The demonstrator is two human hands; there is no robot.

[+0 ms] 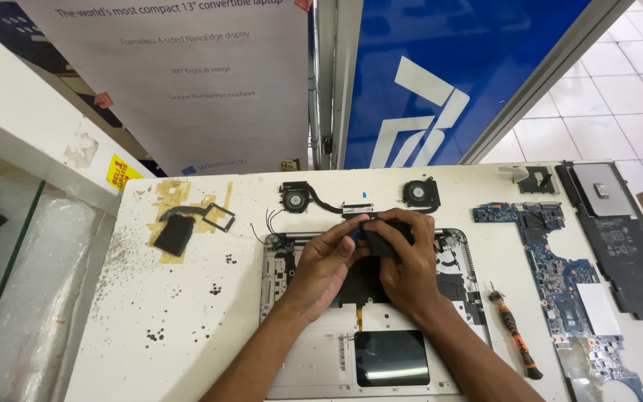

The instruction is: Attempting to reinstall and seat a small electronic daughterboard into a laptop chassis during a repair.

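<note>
An opened silver laptop chassis [314,357] lies upside down on the white table [187,327], its black touchpad underside [391,357] near me. My left hand [325,268] and my right hand [407,260] meet over the chassis's upper middle. Both pinch a small black part [381,238] with a bit of blue at its edge. The fingers hide most of that part and what lies under it.
A twin-fan heat-pipe assembly [359,199] lies just beyond the chassis. A blue motherboard [560,283], a black battery panel [623,246] and an orange-handled screwdriver [515,335] lie to the right. A black bracket on yellow tape [184,223] is at left. Small screws [154,336] dot the table.
</note>
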